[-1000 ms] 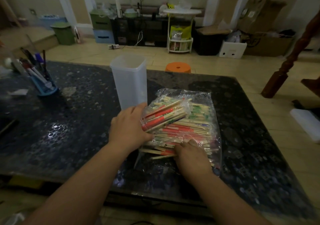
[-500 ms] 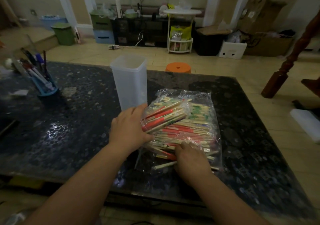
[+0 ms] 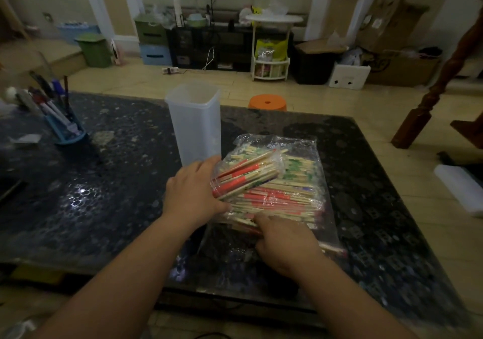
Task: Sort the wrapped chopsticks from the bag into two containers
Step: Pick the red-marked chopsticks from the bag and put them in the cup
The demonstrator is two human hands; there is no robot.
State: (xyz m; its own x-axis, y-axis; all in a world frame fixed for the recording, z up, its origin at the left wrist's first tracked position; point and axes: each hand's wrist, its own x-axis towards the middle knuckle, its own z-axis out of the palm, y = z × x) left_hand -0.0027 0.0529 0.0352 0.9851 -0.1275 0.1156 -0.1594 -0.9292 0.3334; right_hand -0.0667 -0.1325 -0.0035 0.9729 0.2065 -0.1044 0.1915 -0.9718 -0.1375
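Observation:
A clear plastic bag [image 3: 300, 145] full of wrapped chopsticks with red and green print lies on the dark table [image 3: 104, 182]. My left hand [image 3: 193, 192] grips a bundle of red-wrapped chopsticks [image 3: 245, 176], tilted up above the bag's left side. My right hand [image 3: 285, 239] sits at the bag's near edge, fingers curled over chopsticks there; what they hold is hidden. A tall translucent square container [image 3: 194, 124] stands open just behind my left hand.
A blue pen holder [image 3: 64, 129] with pens stands at the table's far left, a paper scrap [image 3: 24, 138] beside it. An orange stool [image 3: 266, 102] sits past the far edge. A wooden post [image 3: 431, 95] and white object [image 3: 462, 187] are on the right.
My right hand has slid back toward me along the bag's near edge, drawing some chopsticks out with it. My left hand keeps the red bundle in nearly the same spot.

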